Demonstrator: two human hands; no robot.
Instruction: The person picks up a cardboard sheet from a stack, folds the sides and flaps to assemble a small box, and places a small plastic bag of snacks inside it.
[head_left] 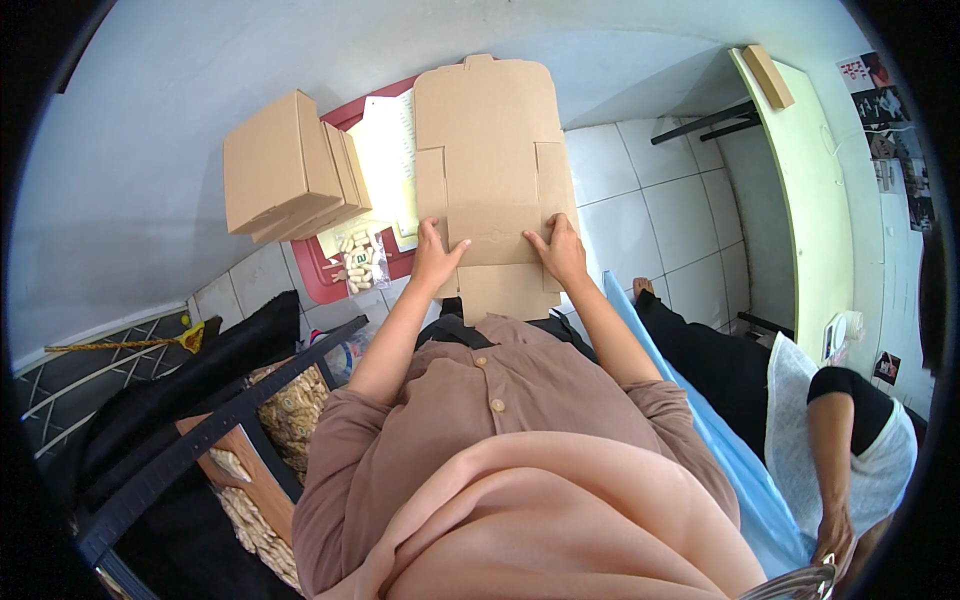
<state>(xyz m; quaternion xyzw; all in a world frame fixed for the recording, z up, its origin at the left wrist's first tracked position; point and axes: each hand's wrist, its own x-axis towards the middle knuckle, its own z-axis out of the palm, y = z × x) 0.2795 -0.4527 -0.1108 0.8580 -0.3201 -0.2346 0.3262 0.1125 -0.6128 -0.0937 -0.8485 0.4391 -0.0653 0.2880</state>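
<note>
Both hands, left hand (437,255) and right hand (560,250), press flat, fingers spread, on the unfolded cardboard box blank (490,150) mid-frame; creasing cleanly likely needs even pressure along the score lines.

Flat cardboard sheet (490,170) on tray (318,283), folded boxes (285,170) left of it, bag of pieces (360,265) between.

Brown card, red tray, pale tiles

The flat cardboard sheet (490,170) and folded boxes (285,165) are plain light brown. The tray (318,280) is red, the paper (385,160) on it pale yellow. The shirt (480,400) is dusty brown, the scarf (560,520) peach. Floor tiles (650,220) are white with grey joints; the sheet (740,460) is light blue.
</note>
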